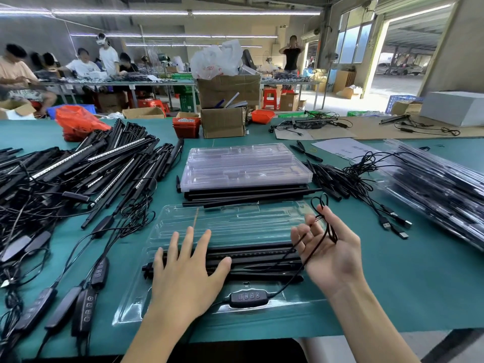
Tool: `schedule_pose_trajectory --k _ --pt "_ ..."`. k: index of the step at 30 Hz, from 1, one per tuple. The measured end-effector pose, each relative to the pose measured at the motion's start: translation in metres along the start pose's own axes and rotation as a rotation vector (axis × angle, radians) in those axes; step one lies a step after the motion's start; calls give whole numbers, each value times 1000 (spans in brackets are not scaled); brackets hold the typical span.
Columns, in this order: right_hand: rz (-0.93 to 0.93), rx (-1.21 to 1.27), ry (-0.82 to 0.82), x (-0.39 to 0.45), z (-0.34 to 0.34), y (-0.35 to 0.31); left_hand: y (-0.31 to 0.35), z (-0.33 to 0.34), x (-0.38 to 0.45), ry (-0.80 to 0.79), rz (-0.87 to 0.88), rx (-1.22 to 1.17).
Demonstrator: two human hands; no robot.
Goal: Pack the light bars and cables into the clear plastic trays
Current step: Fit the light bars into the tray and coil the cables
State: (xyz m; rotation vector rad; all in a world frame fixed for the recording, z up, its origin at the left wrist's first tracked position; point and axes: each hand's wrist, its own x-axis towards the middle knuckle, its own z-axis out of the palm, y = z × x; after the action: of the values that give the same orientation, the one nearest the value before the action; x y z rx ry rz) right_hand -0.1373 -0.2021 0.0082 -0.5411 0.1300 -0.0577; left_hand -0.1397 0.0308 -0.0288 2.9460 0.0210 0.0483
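Observation:
A clear plastic tray [235,221] lies open on the green table in front of me. Black light bars [251,258] lie in its near half, and a black inline controller [248,298] sits in the tray's front pocket. My left hand [186,273] presses flat on the bars, fingers straight and spread. My right hand [330,250] is palm-up over the tray's right end, fingers relaxed, with a looped black cable [324,218] draped across them; the cable runs down to the controller.
A big heap of light bars with cables and controllers [78,179] fills the left. A stack of empty clear trays [243,166] sits behind, loose black bars [248,195] before it. Loose USB cables [366,184] and filled trays [440,187] lie right.

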Motion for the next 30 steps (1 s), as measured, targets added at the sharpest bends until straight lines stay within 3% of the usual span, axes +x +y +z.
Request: schedule_pose_trajectory --k 9,17,25,30 --pt "-44 -390 -76 9 -7 -10 -2 -5 3 78 54 17" --pt "-194 -719 -66 12 -16 -10 -4 -1 5 30 23 33" --pt "-288 -1371 -388 6 -38 -27 -4 0 9 -1 11 71" --pt "-317 -1571 -517 2 -42 -24 -4 -1 8 -8 13 78"
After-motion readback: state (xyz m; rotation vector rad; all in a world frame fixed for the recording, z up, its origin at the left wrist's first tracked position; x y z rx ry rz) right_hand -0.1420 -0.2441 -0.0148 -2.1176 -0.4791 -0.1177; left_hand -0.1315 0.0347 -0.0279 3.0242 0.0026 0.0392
